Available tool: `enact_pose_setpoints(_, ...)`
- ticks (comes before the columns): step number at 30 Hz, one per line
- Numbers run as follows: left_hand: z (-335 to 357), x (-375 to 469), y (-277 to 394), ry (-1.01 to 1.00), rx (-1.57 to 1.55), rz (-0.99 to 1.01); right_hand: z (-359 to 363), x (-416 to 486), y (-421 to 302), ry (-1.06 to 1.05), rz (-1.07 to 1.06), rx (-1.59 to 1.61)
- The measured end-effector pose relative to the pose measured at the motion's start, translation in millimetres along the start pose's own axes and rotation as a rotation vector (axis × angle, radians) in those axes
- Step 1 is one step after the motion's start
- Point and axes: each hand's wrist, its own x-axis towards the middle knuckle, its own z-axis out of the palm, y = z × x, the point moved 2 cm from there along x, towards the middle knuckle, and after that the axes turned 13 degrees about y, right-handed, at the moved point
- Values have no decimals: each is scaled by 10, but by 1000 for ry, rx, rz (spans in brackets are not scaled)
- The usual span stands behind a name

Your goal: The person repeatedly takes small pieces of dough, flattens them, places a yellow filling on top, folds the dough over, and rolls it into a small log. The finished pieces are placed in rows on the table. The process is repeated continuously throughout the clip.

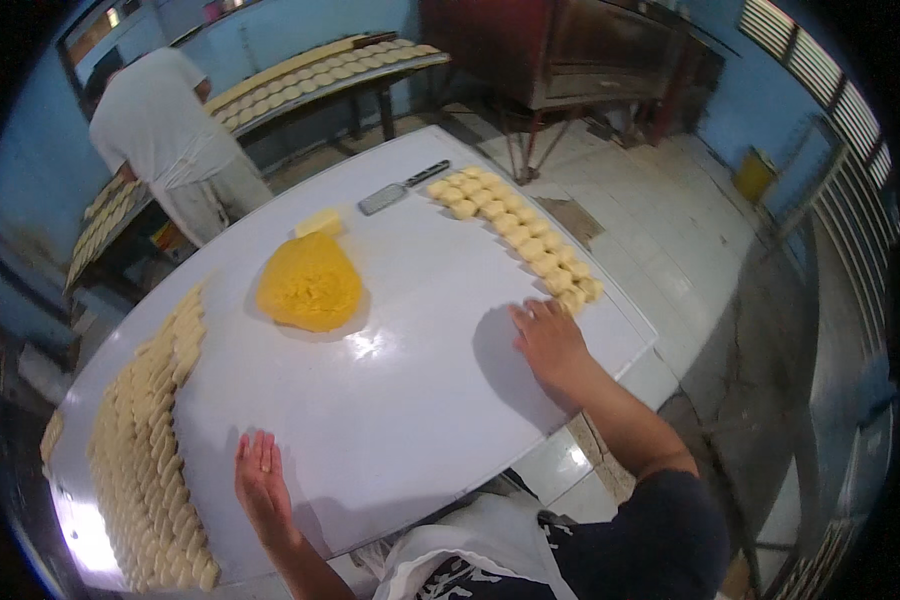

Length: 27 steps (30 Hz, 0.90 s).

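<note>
My right hand is over the right side of the white table, fingers spread, at the near end of a band of pale dough balls. Its fingertips are beside the nearest balls; whether they touch is unclear, and the space under the palm is hidden. My left hand is held above the table's near left part, fingers extended and nothing visible in it. To its left lie many twisted dough pieces in tight rows. Farther back sits a large yellow lump of dough or filling, with a pale yellow block behind it.
A flat metal kitchen tool with a dark handle lies near the far edge. Beyond the table, a person in white bends beside trays of dough rounds. A large metal oven-like cabinet and a yellow bin stand farther off.
</note>
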Motion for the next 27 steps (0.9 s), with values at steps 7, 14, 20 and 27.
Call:
enact_pose_setpoints(7,-155,-518,-20,-28,43,25,27,70,424,43,101,-290)
enact_pose_setpoints(14,-279,-885,-70,106,148,20,49,66,337,185,12,-307)
enact_pose_setpoints(20,-296,-1002,-139,137,233,37,660,1414,212,86,-115,-305)
enact_pose_setpoints(27,-221,-1142,-245,140,243,100,1306,2540,275,-86,-63,-471)
